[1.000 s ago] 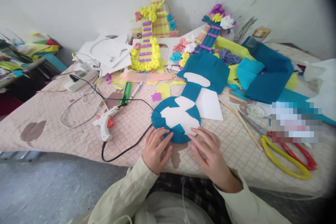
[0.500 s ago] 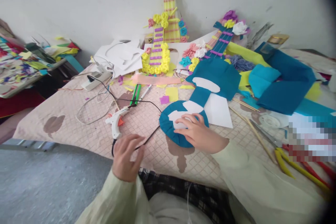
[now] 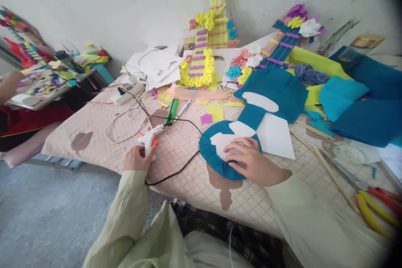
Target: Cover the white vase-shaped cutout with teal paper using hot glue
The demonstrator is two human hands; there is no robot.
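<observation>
Glue gun grip: to my eye, the work is calling for a full hold low on the handle of the glue gun point(image 3: 150, 141), with fingertips staying clear of the nozzle point(image 3: 161, 128), which could be hot.
Trigger: I'd be leaving the orange trigger point(image 3: 154, 140) alone until the nozzle is pointing where it should.
Cord: the black cord point(image 3: 179, 171) is looping between the two hands and running close by the card — worth leaving slack, I reckon, so it isn't dragging anything.
Steadying: a light, flat press is suiting the card best; hard fingertips could be creasing the blue paper.
Left hand: the left hand point(image 3: 137, 158) is curling round the handle, thumb on the near side, gripping the gun low down; how tightly, I cannot tell.
Right hand: the right hand point(image 3: 248, 161) is staying open, fingers loosely bent and a little apart, their tips touching the card without grasping it.
Round card: the blue-edged round card point(image 3: 220, 146) is lying partly under the right hand's fingers, well to the right of the left hand.
Past the left hand: a green tool point(image 3: 171, 112) and a white pen point(image 3: 183, 109) are lying side by side.
Past the right hand: a white sheet point(image 3: 279, 136) is lying just beyond — scissors point(image 3: 361, 185) are resting farther right.
</observation>
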